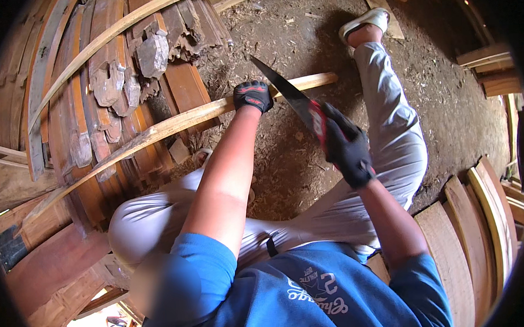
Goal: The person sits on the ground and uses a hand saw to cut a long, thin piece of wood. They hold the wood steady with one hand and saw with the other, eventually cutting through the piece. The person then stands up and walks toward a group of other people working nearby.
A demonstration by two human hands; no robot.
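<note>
Here, the gloved left hand point(252, 96) grips a long pale wooden strip point(172, 125) resting across stacked planks point(89, 101), while the gloved right hand point(347, 148) holds a handsaw point(285, 92), its blade apparently meeting the strip, so steady, square strokes would suit.

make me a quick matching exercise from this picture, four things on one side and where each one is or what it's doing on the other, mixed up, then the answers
Things:
1. left hand
2. right hand
3. pale wooden strip
4. sandalled foot

Places or states:
A. planted on the dirt floor at the top of the view
B. gripping the red handle of a saw
C. lying slantwise over the stacked reddish planks
D. clamped on the pale strip near the saw blade

Pairs: 1-D, 2-B, 3-C, 4-A
</note>
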